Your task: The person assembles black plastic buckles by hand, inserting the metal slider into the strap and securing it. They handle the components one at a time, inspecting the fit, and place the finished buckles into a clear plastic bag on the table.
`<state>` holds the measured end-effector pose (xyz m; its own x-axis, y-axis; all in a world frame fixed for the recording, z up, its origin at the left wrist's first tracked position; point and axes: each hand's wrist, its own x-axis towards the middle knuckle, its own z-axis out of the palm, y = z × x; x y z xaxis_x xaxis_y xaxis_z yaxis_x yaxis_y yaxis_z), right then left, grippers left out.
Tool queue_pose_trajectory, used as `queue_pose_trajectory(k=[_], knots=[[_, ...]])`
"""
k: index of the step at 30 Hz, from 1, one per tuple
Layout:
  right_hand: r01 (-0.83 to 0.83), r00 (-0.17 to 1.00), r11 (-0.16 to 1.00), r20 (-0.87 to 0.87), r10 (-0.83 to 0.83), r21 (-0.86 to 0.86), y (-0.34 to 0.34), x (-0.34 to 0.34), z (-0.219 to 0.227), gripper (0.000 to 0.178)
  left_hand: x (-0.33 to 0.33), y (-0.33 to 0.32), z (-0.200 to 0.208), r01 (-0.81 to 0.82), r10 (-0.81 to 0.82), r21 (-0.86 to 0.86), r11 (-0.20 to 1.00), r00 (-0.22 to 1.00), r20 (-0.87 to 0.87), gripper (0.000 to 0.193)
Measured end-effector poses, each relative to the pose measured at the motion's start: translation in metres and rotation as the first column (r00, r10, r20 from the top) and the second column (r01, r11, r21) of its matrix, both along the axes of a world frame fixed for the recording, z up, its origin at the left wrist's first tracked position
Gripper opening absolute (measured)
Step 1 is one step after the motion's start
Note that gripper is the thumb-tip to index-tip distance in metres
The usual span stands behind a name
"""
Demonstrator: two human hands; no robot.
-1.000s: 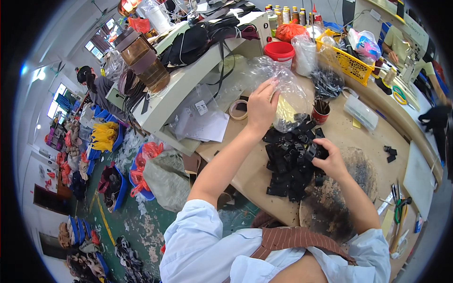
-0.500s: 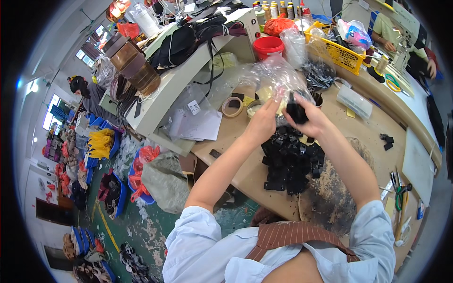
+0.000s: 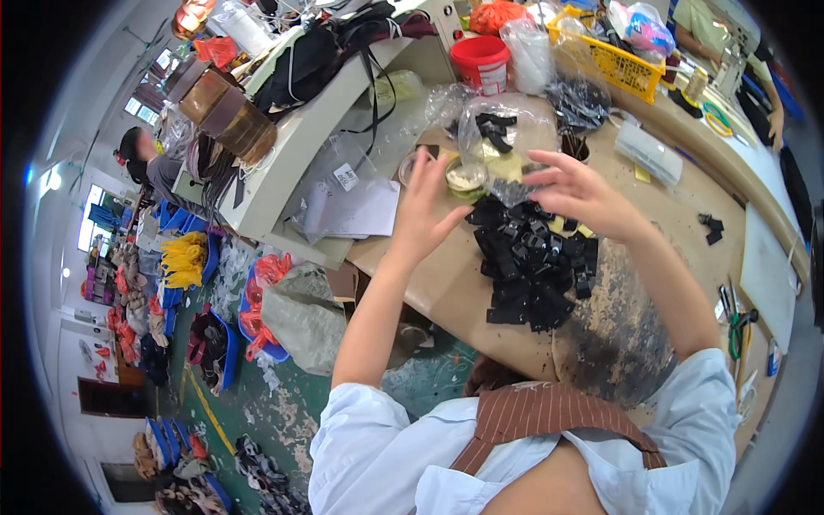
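My left hand (image 3: 421, 212) is raised above the brown tabletop, fingers apart and holding nothing. Across from it, my right hand (image 3: 585, 196) is also open, its fingertips beside a clear plastic bag (image 3: 534, 123). Several black pieces (image 3: 495, 129) show in that bag, which lies on the table. Below and between the hands spreads a heap of small black fabric pieces with shiny buckle-like parts (image 3: 536, 264). A tape roll (image 3: 466, 178) sits just right of my left fingers, and a second roll is partly hidden behind them.
A red bucket (image 3: 481, 62) and a yellow basket (image 3: 611, 64) stand along the far edge. To the right are a clear plastic container (image 3: 649, 163), loose black pieces (image 3: 711, 227) and green-handled scissors (image 3: 736, 333). A grey-white shelf unit (image 3: 296, 146) borders the left side.
My right hand has let go of a black bundle, and black pieces now show in the clear bag. My left hand has come off the bag and moved left. Both hands have spread apart.
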<state>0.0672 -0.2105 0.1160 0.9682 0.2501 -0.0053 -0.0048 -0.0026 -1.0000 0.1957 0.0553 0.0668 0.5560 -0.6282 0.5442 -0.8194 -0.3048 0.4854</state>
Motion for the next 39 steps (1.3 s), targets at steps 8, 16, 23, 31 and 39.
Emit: queue_pose_trajectory(k=[8,16,23,31,39], knots=[[0.024,0.989,0.502,0.093,0.112,-0.864,-0.017,-0.103,-0.074,0.129,-0.061,0.136,-0.087,-0.18,0.314,0.545,0.819,0.935,-0.163,0.14],[0.218,0.95,0.447,0.293,0.105,-0.868,0.008,-0.072,-0.094,0.129,-0.101,0.029,-0.102,0.106,-0.064,0.34,0.934,0.989,-0.134,0.15],[0.132,0.904,0.683,0.37,0.215,-0.718,0.004,-0.039,-0.107,0.115,-0.091,-0.038,-0.094,0.198,-0.144,0.214,0.957,0.959,-0.242,0.13],[0.224,0.914,0.894,0.403,-0.053,-0.389,0.014,-0.043,-0.115,0.079,-0.109,-0.072,-0.093,0.082,-0.172,-0.242,0.967,0.909,-0.38,0.092],[0.303,0.914,0.902,0.361,-0.184,-0.309,0.017,-0.076,-0.066,0.068,-0.133,-0.074,-0.047,0.058,-0.18,-0.302,0.951,0.902,-0.393,0.076]])
